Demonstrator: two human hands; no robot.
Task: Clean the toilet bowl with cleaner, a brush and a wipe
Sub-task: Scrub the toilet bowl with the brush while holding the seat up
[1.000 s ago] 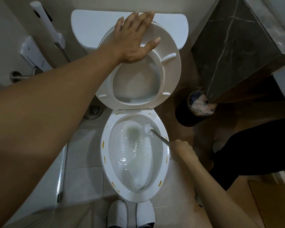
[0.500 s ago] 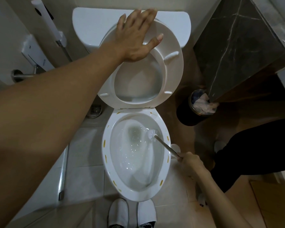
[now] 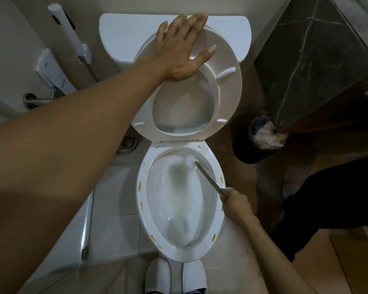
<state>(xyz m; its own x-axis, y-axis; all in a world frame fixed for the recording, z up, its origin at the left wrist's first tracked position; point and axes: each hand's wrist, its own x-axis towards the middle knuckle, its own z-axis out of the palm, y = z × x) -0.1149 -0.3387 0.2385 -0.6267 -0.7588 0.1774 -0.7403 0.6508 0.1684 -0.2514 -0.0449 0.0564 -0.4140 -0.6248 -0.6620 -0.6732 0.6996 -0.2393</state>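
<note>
Brush in bowl; right hand grips handle; left hand flat, open on seat.

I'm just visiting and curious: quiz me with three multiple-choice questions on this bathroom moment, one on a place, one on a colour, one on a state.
1. Where is the brush head?
A. at the far end of the toilet bowl
B. in the waste bin
C. on the floor

2. What colour are the slippers?
A. black
B. white
C. red

3. How is the toilet seat?
A. down
B. removed
C. raised, with the left hand flat on it

Answers: 1 A, the bristles sit inside the bowl near the hinge, the right hand gripping the handle; 2 B, both toes look white; 3 C, the seat stands up against the tank.
</note>
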